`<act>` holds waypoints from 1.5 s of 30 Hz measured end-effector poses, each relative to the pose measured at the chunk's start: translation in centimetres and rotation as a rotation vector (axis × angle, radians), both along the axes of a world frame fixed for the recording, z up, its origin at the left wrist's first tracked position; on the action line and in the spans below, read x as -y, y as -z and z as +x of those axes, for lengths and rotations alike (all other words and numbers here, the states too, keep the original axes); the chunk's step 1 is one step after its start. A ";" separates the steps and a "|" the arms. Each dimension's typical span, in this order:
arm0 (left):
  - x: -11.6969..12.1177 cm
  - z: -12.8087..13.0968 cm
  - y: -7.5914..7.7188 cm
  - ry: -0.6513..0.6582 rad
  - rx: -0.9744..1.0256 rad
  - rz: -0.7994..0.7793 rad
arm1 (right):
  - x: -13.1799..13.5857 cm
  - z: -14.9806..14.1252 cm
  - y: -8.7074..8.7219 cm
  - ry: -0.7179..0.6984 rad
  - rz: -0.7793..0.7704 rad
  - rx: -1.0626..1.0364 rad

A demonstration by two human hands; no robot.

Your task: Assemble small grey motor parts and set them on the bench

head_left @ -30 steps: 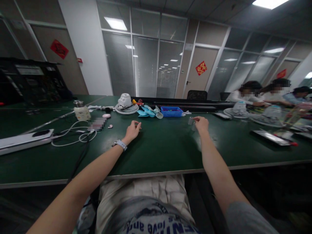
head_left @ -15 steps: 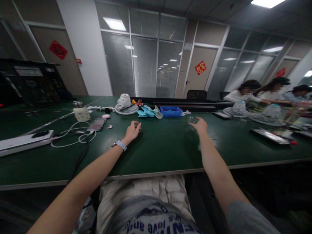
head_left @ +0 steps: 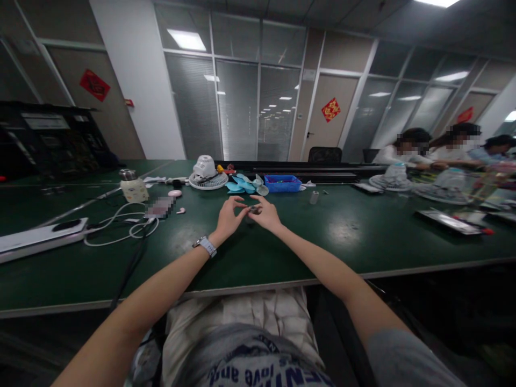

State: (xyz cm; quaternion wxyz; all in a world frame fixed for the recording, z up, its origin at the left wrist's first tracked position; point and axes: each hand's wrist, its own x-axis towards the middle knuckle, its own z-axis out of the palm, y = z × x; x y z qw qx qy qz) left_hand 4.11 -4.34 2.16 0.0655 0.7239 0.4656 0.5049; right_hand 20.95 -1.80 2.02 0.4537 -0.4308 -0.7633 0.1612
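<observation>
A small grey metal part with a round top [head_left: 253,210] is between my hands, above the middle of the table. My right hand [head_left: 266,214] grips it between thumb and forefinger. The thumb of my left hand [head_left: 231,217] presses at its near left side, with the forefinger curved above; fingers cover most of the part. To the right, a small silver metal cylinder [head_left: 314,198] stands upright on the green table [head_left: 282,263]. A tiny metal piece [head_left: 325,192] lies just behind it.
Behind my hands are a white fan body [head_left: 206,173], light-blue fan blades [head_left: 241,184] and a blue bin [head_left: 281,184]. A bottle [head_left: 134,188], white cables [head_left: 135,233] and a power strip [head_left: 44,236] lie left. Co-workers sit at the far right.
My right hand has taken the small metal part from beside the cylinder and carried it left to the middle. My left hand has shifted slightly right to meet it. The cylinder stays standing.
</observation>
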 end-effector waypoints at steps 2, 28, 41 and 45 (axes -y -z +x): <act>0.3 0.0 -0.4 0.013 -0.005 -0.011 | 0.7 -1.6 0.5 -0.087 -0.003 -0.009; -2.2 -3.9 0.5 -0.003 -0.088 -0.201 | -0.4 3.0 -0.3 0.320 -0.016 0.126; -3.1 -4.0 1.7 0.017 -0.158 -0.250 | -2.4 17.8 -1.9 1.085 -0.363 0.231; -2.8 -4.0 1.6 -0.008 -0.100 -0.226 | -2.6 17.6 -1.6 1.105 -0.397 0.287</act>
